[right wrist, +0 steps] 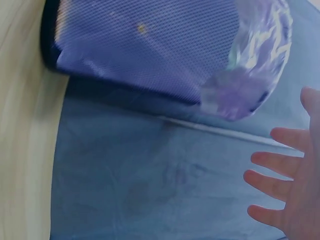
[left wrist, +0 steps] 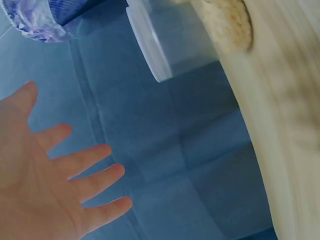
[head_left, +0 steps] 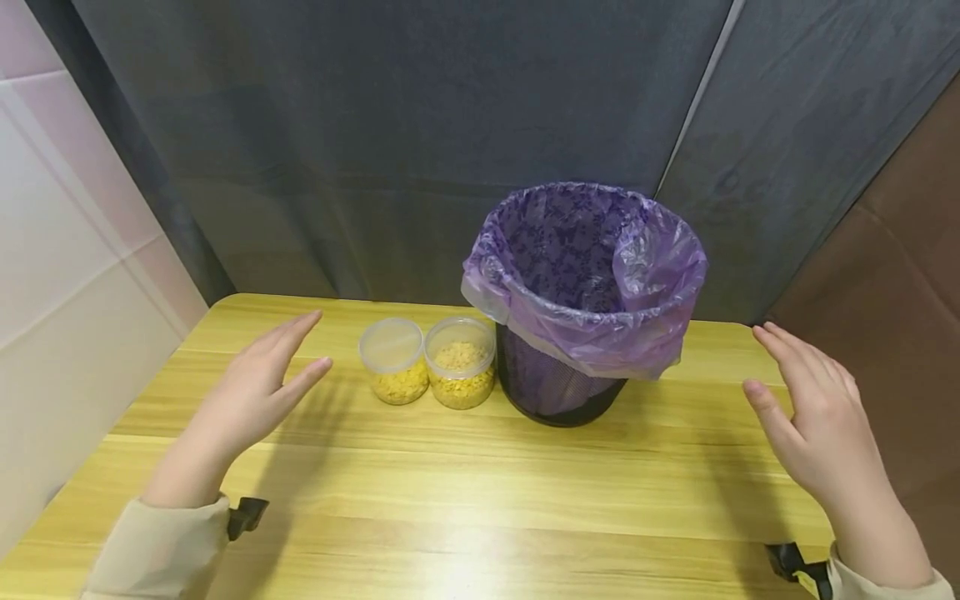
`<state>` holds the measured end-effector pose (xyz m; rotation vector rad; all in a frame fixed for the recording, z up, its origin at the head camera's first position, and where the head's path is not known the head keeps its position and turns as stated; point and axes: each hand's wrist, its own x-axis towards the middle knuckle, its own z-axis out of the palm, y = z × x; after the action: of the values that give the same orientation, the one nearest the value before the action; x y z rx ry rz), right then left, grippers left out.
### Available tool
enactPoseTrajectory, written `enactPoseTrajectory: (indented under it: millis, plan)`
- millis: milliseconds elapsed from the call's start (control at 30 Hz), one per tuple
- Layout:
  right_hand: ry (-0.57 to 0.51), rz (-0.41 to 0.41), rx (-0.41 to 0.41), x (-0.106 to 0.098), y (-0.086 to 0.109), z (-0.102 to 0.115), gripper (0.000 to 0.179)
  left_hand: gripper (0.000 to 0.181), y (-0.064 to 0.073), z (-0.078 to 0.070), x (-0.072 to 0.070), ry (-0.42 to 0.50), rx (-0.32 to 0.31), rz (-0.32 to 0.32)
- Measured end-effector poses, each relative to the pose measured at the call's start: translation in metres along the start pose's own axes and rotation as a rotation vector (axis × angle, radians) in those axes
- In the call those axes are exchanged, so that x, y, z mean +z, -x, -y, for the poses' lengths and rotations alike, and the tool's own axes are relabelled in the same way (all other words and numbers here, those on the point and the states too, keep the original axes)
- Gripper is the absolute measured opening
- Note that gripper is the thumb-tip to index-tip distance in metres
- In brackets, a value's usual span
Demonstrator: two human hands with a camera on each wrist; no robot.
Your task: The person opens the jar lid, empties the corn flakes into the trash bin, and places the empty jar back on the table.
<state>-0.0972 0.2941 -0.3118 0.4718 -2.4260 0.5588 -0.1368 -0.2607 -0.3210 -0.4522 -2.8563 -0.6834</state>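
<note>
Two clear round tubs stand side by side on the table: a left tub (head_left: pixel 393 367) with yellow bits low inside, and a right tub (head_left: pixel 460 371) filled higher with yellow and paler bits. Touching or close beside the right tub is a black mesh bin (head_left: pixel 558 387), lined with a purple plastic bag (head_left: pixel 600 333) folded over its rim. To the left of the tubs, my left hand (head_left: pixel 251 387) hovers with straight fingers and holds nothing. My right hand (head_left: pixel 821 417) is raised to the right of the bin, fingers extended, likewise holding nothing.
The wooden table (head_left: pixel 420 508) ends at a dark grey curtain (head_left: pixel 360 150) behind the tubs and bin. A pale wall panel (head_left: pixel 67 225) rises on the left, and a brown surface (head_left: pixel 907 242) borders the right side.
</note>
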Motion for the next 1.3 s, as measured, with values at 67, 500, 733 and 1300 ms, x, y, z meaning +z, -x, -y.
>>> enactPoseTrajectory:
  millis: [67, 500, 733, 1300]
  plan:
    - [-0.025, -0.028, -0.027, 0.001, 0.000, 0.006, 0.050, 0.069, -0.001, -0.003, 0.002, 0.011, 0.006, -0.009]
    - [-0.164, -0.174, -0.214, 0.014, -0.005, 0.050, 0.064, 0.067, -0.015, -0.015, 0.014, 0.103, 0.008, -0.042]
    - [-0.248, -0.213, -0.331, 0.023, -0.012, 0.086, 0.061, 0.064, -0.024, -0.020, 0.021, 0.159, 0.032, -0.039]
    - [-0.463, -0.221, -0.411, 0.066, -0.019, 0.132, 0.052, 0.068, -0.037, -0.029, 0.040, 0.219, 0.023, -0.038]
